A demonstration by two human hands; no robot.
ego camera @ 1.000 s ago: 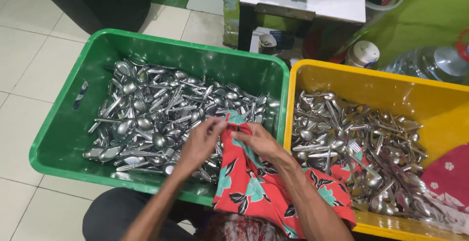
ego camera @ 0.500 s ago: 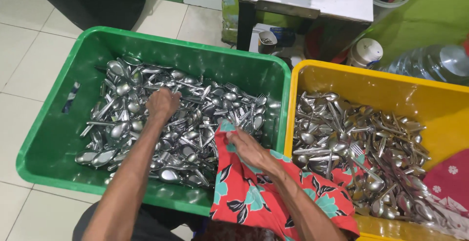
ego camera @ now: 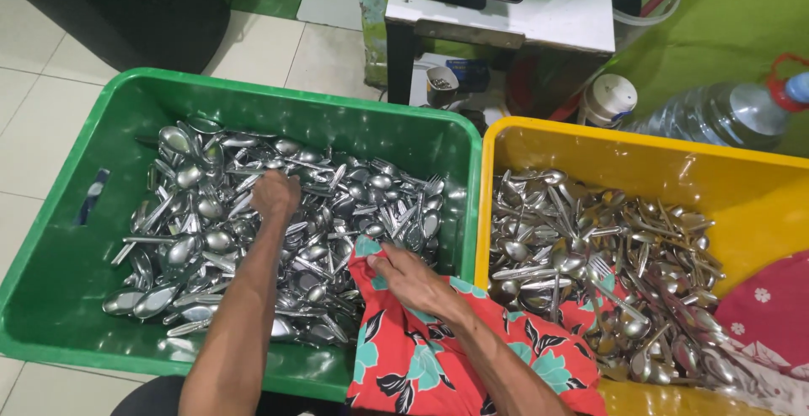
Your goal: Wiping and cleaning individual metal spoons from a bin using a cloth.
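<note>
Left hand (ego camera: 275, 193) reaches into the big green plastic crate (ego camera: 76, 281), fingers curled down and closed among the heap of stainless-steel spoons and forks (ego camera: 211, 230); which piece it grips cannot be told, the fingertips being buried in the metal. Right hand (ego camera: 404, 277) rests at the crate's near right corner, fingers pinching a fold of the red cloth with teal flowers and black leaves (ego camera: 421, 357).

Green crate: on pale floor tiles (ego camera: 34, 104), cutlery filling its bottom, bare wall on the left side.
Yellow plastic crate (ego camera: 742, 188): just beside the green one on the right, rims touching or nearly so. Holds a second heap of steel cutlery (ego camera: 590, 256).
Red cloth: draped over the near rims of both crates, one edge lying on the yellow crate's cutlery.
Clear plastic water bottle (ego camera: 716, 112): lying on its side behind the yellow crate.
Small white table (ego camera: 539, 20): beyond both crates.
White lidded jar (ego camera: 608, 100): on the floor beside the table, near the bottle
</note>
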